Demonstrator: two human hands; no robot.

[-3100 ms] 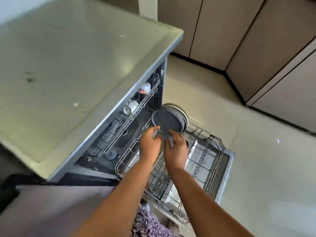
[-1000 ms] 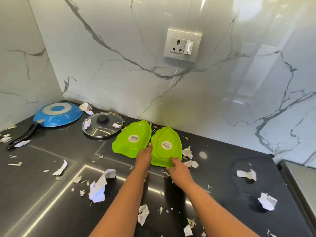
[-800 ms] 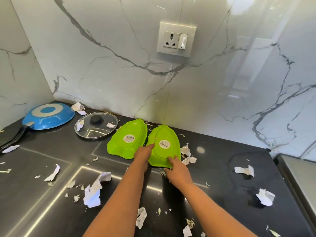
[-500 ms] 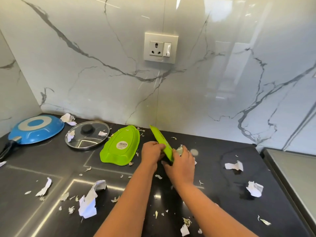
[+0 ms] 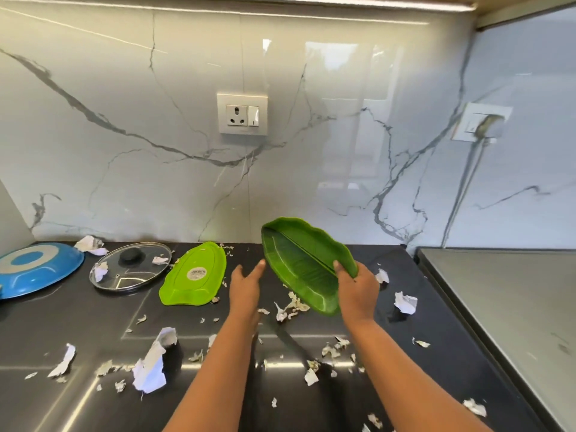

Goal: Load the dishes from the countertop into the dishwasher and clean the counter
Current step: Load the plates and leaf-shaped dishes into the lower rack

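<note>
Two leaf plates: one (image 5: 299, 263) lifted above the worktop (image 5: 93, 322), tilted, ribbed dark-green inside showing, long axis running far-left to near-right, right hand (image 5: 357, 289) gripping its near-right edge; left hand (image 5: 246, 283) spread, fingers just beside its left rim (contact unclear). Second plate (image 5: 194, 274) face-down, sticker up.

only 1 view is given, taken from head height and aimed forward and slightly down across the black countertop (image 5: 93, 322) toward the marble backsplash (image 5: 156, 166). the forearms are seen entering from the bottom edge, close to the lens; wide-angle curvature is visible.
</note>
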